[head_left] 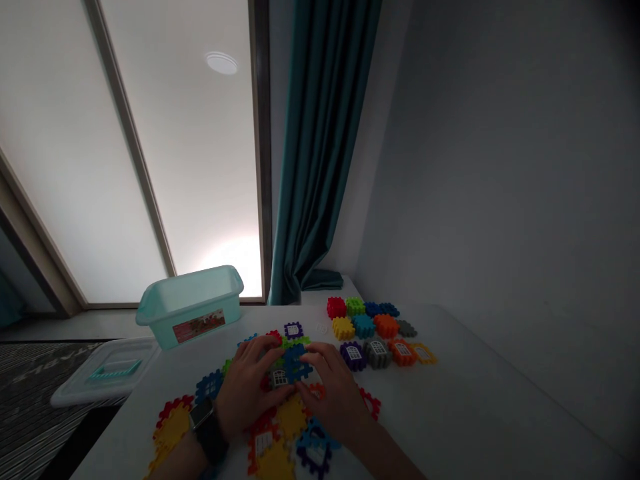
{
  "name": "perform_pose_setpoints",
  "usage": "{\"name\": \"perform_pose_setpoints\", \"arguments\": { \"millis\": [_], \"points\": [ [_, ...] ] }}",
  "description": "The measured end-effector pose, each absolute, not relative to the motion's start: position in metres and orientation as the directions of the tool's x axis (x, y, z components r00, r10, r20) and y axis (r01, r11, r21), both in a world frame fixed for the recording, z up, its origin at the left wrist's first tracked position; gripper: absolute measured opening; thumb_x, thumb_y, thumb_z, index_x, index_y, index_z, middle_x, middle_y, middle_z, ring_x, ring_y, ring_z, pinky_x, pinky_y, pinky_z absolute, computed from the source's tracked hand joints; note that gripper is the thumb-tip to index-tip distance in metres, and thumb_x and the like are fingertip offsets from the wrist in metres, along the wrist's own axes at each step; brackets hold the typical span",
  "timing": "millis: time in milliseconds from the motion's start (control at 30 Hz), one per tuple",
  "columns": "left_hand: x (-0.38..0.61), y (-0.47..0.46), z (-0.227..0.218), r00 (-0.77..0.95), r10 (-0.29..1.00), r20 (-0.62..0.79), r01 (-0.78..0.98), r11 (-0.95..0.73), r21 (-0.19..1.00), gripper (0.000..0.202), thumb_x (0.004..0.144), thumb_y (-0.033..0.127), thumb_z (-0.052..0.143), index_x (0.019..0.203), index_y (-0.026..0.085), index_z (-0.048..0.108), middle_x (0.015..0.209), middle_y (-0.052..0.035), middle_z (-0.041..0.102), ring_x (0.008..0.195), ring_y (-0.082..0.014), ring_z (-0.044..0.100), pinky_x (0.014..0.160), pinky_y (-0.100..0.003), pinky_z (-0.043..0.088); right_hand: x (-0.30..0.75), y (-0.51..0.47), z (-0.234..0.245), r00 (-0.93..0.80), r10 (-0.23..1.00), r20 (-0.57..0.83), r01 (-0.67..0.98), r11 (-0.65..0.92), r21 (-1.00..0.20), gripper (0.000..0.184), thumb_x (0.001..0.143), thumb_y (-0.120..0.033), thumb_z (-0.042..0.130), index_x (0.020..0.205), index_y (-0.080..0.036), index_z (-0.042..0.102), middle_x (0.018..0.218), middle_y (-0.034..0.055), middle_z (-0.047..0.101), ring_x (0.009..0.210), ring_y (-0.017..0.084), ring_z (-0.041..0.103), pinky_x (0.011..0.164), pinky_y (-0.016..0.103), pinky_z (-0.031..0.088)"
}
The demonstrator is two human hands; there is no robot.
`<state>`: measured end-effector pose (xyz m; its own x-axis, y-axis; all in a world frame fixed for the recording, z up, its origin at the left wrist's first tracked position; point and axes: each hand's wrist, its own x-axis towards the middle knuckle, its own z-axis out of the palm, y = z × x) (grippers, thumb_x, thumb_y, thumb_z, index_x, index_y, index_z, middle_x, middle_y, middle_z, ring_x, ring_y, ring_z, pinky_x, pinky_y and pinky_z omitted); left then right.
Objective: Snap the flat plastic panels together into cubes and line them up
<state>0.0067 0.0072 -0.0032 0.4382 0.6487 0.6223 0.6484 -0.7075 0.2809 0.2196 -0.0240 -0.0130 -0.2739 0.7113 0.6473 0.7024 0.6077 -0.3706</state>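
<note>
One long white table (475, 400) carries everything, with a pale aqua plastic tub (190, 303) near its far edge and the tub's clear lid (105, 370) just beside its left edge. Rows of loose window tiles (386, 326) sit beyond the left hand (247, 390) and right hand (333, 387), both grips clenched around a cluster of blue and grey tiles (295, 363) at mid-table (how firmly is hidden by the fingers). A stiff joint could give suddenly and fling pieces apart, while the wristwatch (207, 427) or a forearm could drag the red and yellow tiles (173, 427) beneath it, sending some over the table's left edge
</note>
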Motion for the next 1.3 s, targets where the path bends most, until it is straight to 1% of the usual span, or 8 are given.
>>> {"name": "perform_pose_setpoints", "arguments": {
  "millis": [233,467,667,833,1100,1167,1233,1300],
  "points": [
    [0.03,0.015,0.003,0.499,0.626,0.6,0.637,-0.734,0.236,0.039,0.08,0.038,0.074,0.114,0.024,0.062,0.118,-0.0094,0.062,0.105,-0.0304,0.059,0.091,-0.044,0.05,0.238,-0.025,-0.01,-0.236,0.705,0.669,0.733,0.581,-0.354,0.03,0.087,-0.018,0.062,0.115,-0.025,0.054,0.119,0.0099,0.062,0.114,0.029,0.058,0.097,0.049,0.051],
    [0.062,0.026,0.004,0.539,0.606,0.585,0.619,-0.756,0.212,0.04,0.08,0.04,0.074,0.114,0.023,0.062,0.115,-0.0086,0.062,0.101,-0.0293,0.059,0.089,-0.045,0.049,0.266,-0.024,-0.013,-0.179,0.713,0.678,0.8,0.507,-0.321,0.028,0.086,-0.019,0.063,0.112,-0.025,0.057,0.118,0.0096,0.062,0.114,0.03,0.058,0.096,0.05,0.05],
    [0.089,0.032,0.003,0.548,0.611,0.572,0.601,-0.763,0.239,0.038,0.08,0.039,0.075,0.113,0.023,0.064,0.114,-0.0073,0.063,0.099,-0.0274,0.06,0.086,-0.043,0.051,0.288,-0.026,-0.016,-0.142,0.708,0.692,0.843,0.453,-0.291,0.024,0.087,-0.019,0.063,0.109,-0.025,0.059,0.117,0.0094,0.061,0.112,0.029,0.057,0.095,0.049,0.051],
    [0.109,0.039,0.005,0.593,0.63,0.502,0.572,-0.768,0.288,0.033,0.083,0.041,0.073,0.111,0.025,0.064,0.103,-0.0042,0.068,0.093,-0.0255,0.062,0.084,-0.041,0.051,0.302,-0.025,-0.016,-0.116,0.707,0.697,0.865,0.418,-0.279,0.025,0.086,-0.017,0.063,0.109,-0.025,0.061,0.117,0.0095,0.06,0.111,0.029,0.057,0.094,0.049,0.051],
    [0.133,0.054,0.009,0.651,0.682,0.334,0.567,-0.729,0.384,0.042,0.086,0.037,0.065,0.124,0.024,0.054,0.101,-0.0041,0.07,0.094,-0.0256,0.064,0.089,-0.043,0.047,0.328,-0.015,-0.014,-0.056,0.719,0.693,0.88,0.363,-0.306,0.025,0.087,-0.02,0.062,0.111,-0.027,0.062,0.118,0.0084,0.061,0.113,0.029,0.057,0.098,0.05,0.047],
    [0.136,0.057,0.008,0.658,0.695,0.291,0.575,-0.713,0.401,0.033,0.089,0.03,0.057,0.121,0.022,0.054,0.101,-0.0049,0.069,0.092,-0.0247,0.064,0.088,-0.042,0.048,0.341,-0.011,-0.016,-0.03,0.716,0.698,0.879,0.351,-0.323,0.023,0.087,-0.021,0.062,0.11,-0.026,0.063,0.117,0.0083,0.062,0.112,0.028,0.057,0.099,0.05,0.047],
    [0.136,0.06,0.005,0.656,0.713,0.248,0.598,-0.691,0.405,0.022,0.09,0.024,0.05,0.111,0.021,0.056,0.099,-0.0059,0.068,0.089,-0.0241,0.064,0.085,-0.042,0.048,0.357,-0.007,-0.017,-0.008,0.709,0.705,0.876,0.345,-0.337,0.02,0.087,-0.022,0.062,0.107,-0.026,0.063,0.116,0.0084,0.063,0.111,0.028,0.058,0.098,0.048,0.047],
    [0.135,0.064,0.0,0.66,0.718,0.222,0.615,-0.686,0.389,0.017,0.09,0.02,0.046,0.102,0.021,0.059,0.101,-0.0067,0.067,0.093,-0.0244,0.063,0.085,-0.041,0.048,0.376,-0.001,-0.018,0.012,0.711,0.703,0.871,0.338,-0.357,0.018,0.088,-0.023,0.061,0.106,-0.025,0.064,0.116,0.0088,0.063,0.111,0.028,0.058,0.096,0.047,0.048]
  ]
}}
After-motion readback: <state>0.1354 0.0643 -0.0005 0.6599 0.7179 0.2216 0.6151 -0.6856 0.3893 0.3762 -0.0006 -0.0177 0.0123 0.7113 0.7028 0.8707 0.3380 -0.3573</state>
